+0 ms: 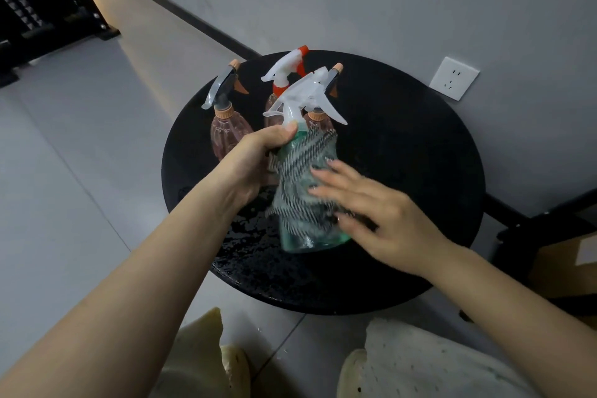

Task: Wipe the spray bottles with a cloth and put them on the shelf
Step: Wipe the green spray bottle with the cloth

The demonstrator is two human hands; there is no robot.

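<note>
I have the green spray bottle (303, 223) lifted over the round black surface (420, 171), tilted with its white trigger head toward the wall. My left hand (255, 161) grips it at the shoulder just under the trigger head, thumb curled over the top. My right hand (365, 207) lies flat, fingers straight, pressing the striped cloth (303, 171) against the bottle's side.

I judge the bottle thin, clear plastic: light, a little springy under a squeeze, and slick where it is wet. The narrow shoulder below the head looks like the safest hold, since the wide body would slide in a damp palm. The cloth is soft and drapes loosely, so it needs pressure to stay put.

Three more stand upright behind: a pink bottle with a grey trigger (226, 129), a bottle with a red-and-white trigger (287, 74) and an orange-capped bottle (318, 116) mostly hidden. They crowd close behind the lifted one. Water beads the near surface. A black shelf (38, 6) stands well apart at the far left; a wall socket (454, 78) sits to the right.
</note>
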